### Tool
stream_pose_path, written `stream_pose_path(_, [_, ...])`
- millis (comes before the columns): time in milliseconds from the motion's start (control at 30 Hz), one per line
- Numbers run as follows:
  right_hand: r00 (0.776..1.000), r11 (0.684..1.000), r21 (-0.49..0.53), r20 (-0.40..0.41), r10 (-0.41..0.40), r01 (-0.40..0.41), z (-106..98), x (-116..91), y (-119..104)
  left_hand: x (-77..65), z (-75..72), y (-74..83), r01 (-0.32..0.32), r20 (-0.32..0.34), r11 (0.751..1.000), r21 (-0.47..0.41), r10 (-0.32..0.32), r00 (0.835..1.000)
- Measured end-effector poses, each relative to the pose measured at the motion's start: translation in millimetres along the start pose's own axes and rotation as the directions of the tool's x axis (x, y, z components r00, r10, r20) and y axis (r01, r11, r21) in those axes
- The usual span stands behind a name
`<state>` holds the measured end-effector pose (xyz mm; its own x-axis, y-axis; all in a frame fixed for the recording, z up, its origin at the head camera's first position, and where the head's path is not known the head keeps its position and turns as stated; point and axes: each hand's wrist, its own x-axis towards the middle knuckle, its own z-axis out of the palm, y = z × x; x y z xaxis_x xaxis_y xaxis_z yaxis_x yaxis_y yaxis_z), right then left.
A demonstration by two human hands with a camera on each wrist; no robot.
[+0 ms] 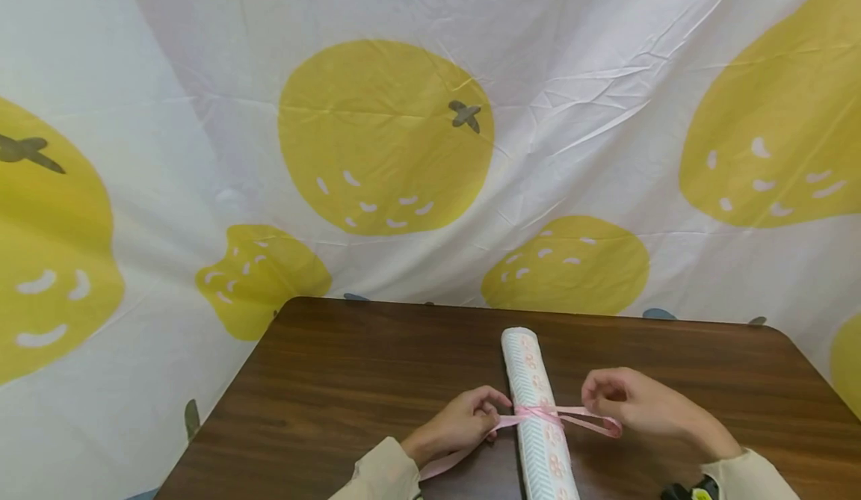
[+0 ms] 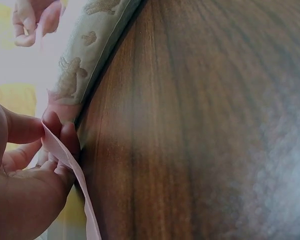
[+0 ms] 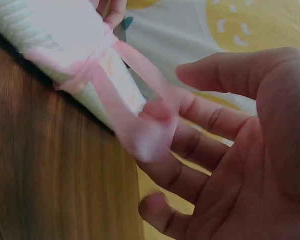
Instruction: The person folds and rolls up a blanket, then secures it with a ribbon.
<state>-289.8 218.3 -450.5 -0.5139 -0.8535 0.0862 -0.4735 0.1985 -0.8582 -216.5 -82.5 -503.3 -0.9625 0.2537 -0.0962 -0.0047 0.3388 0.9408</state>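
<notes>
A rolled-up cloth [image 1: 527, 377], white with blue zigzags and pink flower prints, lies lengthwise on the brown table [image 1: 336, 380]. Around its middle runs a pink ribbon [image 1: 538, 412], crossed on top. To the left of the roll, my left hand [image 1: 464, 421] pinches one ribbon end between thumb and fingers, with the tail [image 2: 85, 192] trailing below. My right hand [image 1: 649, 403] is on the other side, beside a ribbon loop [image 3: 150, 137] that lies against its fingers. In the right wrist view the thumb stands apart from the loosely bent fingers.
A white sheet with yellow fruit prints [image 1: 386, 137] hangs behind the table's far edge. Near the right sleeve, a small black object with a yellow-green mark [image 1: 699, 493] shows at the bottom edge.
</notes>
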Motion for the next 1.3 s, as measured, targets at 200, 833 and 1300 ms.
stream_pose_path(200, [1.0,1.0,0.0,0.005,0.024,-0.024,-2.2,-5.0,0.6,-0.1,-1.6,-0.9,0.0,0.006,1.0,-0.01,0.0,1.0])
stream_pose_path(833, [0.996,0.997,-0.009,0.047,0.077,-0.077,-9.2,-19.6,4.9,1.5,-2.2,-3.2,0.002,0.012,0.999,-0.051,-0.002,1.0])
stream_pose_path(1300, [0.999,0.997,-0.074,-0.033,0.035,-0.037,-13.5,-31.9,13.1,0.9,-4.2,-0.3,-0.01,0.046,1.0,-0.011,0.011,0.999])
